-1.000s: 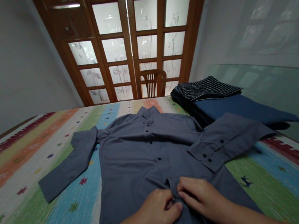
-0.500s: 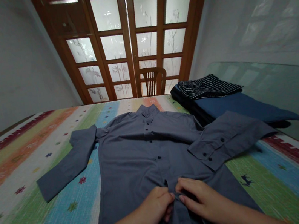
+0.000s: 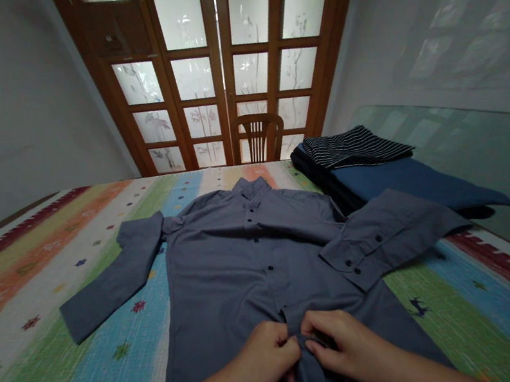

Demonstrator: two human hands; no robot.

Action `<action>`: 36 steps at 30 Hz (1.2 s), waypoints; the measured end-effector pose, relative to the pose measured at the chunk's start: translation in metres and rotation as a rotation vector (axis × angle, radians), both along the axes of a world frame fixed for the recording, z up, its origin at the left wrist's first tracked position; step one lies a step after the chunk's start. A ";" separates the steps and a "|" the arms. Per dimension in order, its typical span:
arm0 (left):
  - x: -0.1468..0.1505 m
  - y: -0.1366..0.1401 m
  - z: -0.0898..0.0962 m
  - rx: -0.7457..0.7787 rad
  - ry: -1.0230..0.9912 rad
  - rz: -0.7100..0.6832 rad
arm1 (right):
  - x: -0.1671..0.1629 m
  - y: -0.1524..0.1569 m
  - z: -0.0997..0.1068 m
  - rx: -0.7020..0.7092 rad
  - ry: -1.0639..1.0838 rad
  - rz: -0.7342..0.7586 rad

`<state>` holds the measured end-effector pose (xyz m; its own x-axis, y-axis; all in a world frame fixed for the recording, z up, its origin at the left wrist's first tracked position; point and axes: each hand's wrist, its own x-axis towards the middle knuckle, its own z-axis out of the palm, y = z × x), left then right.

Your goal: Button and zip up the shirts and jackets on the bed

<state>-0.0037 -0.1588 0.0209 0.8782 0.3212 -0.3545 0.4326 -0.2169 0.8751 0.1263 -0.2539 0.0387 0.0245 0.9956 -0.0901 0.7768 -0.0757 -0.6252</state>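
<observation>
A grey button-up shirt lies front side up, its collar pointing away from me and its sleeves bent out to both sides. Dark buttons run down the placket, fastened from the collar to mid-chest. Low on the front, my left hand pinches the placket edge between thumb and fingers. Just beside it, my right hand pinches the other side of the same fabric. The fingertips of both hands nearly meet, and whatever button lies between them is hidden.
A striped, patterned cloth covers the surface beneath the shirt. Folded blue clothing with a black-and-white striped garment on top is stacked at the right. A wooden chair and paned doors stand behind.
Both hands stay at the placket, with small shifts of the fingers. My left thumb and fingers have moved slightly lower on the fabric. The shirt has barely moved.
</observation>
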 end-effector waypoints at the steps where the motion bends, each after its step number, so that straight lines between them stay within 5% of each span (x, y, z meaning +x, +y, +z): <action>1: 0.000 0.000 0.000 -0.008 -0.016 0.000 | 0.000 0.000 0.000 -0.001 -0.020 0.005; 13: -0.001 0.001 0.010 0.100 -0.003 -0.062 | -0.004 -0.005 -0.015 0.096 -0.316 0.053; 19: -0.002 0.001 0.010 0.540 -0.014 -0.188 | -0.004 -0.007 -0.021 0.217 -0.408 0.082; 25: -0.005 0.008 0.008 0.741 -0.108 -0.353 | -0.001 -0.004 -0.019 0.345 -0.491 0.106; 29: -0.003 0.013 0.010 0.703 -0.120 -0.329 | 0.000 -0.002 -0.014 0.418 -0.550 0.105; 36: 0.000 0.016 0.009 0.361 -0.180 -0.236 | -0.003 -0.003 -0.016 0.537 -0.605 0.115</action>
